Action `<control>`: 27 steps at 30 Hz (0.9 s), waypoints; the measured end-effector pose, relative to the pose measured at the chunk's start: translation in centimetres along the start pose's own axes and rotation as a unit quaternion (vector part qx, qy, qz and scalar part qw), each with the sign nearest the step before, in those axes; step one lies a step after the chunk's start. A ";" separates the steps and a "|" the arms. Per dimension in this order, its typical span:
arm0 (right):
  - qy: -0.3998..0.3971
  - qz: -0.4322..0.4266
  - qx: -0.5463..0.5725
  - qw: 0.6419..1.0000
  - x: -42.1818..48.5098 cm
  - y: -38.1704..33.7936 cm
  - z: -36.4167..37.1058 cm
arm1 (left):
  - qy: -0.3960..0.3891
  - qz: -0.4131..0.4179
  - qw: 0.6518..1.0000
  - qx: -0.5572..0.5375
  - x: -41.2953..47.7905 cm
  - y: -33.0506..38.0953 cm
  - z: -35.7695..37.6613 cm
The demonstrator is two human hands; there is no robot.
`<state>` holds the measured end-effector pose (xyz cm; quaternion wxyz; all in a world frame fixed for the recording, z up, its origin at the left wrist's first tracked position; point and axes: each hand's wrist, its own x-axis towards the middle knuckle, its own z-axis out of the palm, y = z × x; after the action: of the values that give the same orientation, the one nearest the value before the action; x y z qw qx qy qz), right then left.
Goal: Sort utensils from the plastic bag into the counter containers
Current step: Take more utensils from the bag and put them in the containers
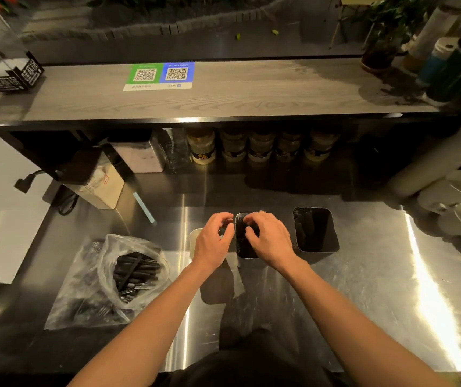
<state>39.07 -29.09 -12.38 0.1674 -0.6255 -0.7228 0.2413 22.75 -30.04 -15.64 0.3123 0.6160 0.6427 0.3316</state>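
A clear plastic bag (95, 277) lies open on the steel counter at the left, with several black utensils (133, 272) inside. Three upright containers stand in a row: a pale one (194, 241) mostly hidden behind my left hand, a middle one (241, 241) holding black utensils, and a right one (315, 230) with dark utensils along its left side. My left hand (212, 241) hovers at the middle container's left rim with curled fingers. My right hand (268, 238) is over its opening, fingers curled on the black utensils there. What my left hand grasps is unclear.
A pale blue straw (143, 207) lies on the steel counter (363, 289) behind the bag. A white box with a cable (95, 182) stands at the left. Jars (260, 146) line the back under a wooden shelf. White cups (458, 202) are stacked at the right.
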 end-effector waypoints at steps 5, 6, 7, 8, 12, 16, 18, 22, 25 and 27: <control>-0.037 0.003 0.054 0.998 0.4 -2.6 0.9 | -0.005 -0.029 0.999 -0.037 -0.6 -1.9 -2.5; -0.046 0.002 0.063 0.997 0.5 -3.3 1.3 | -0.004 -0.038 0.998 -0.039 -0.9 -2.4 -3.1; -0.056 0.001 0.071 0.996 0.5 -4.0 1.9 | -0.003 -0.047 0.998 -0.039 -1.1 -3.0 -3.8; -0.069 -0.001 0.076 0.995 0.6 -4.7 2.5 | -0.001 -0.053 0.998 -0.038 -1.4 -3.6 -4.5; -0.115 -0.032 0.086 0.989 0.8 -7.9 5.5 | 0.004 -0.074 0.997 -0.028 -2.5 -6.2 -7.7; -0.150 -0.063 0.107 0.981 1.0 -11.6 8.9 | 0.017 -0.095 0.995 -0.006 -3.9 -9.2 -11.4; -0.167 -0.072 0.108 0.977 1.1 -13.5 10.6 | 0.021 -0.105 0.994 0.007 -4.6 -11.0 -13.2; -0.210 -0.076 0.096 0.970 1.3 -16.2 14.1 | 0.033 -0.119 0.992 0.014 -5.8 -14.3 -16.4; -0.238 -0.077 0.076 0.965 1.4 -18.0 16.5 | 0.028 -0.126 0.991 0.033 -6.4 -16.4 -18.3; -0.240 -0.082 0.054 0.966 1.5 -19.1 18.0 | 0.020 -0.125 0.990 0.060 -6.7 -17.9 -19.2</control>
<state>13.33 -32.04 -16.67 0.0416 -0.4777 -0.7765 0.4088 -3.00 -37.89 -18.95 0.3007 0.5420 0.7395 0.2627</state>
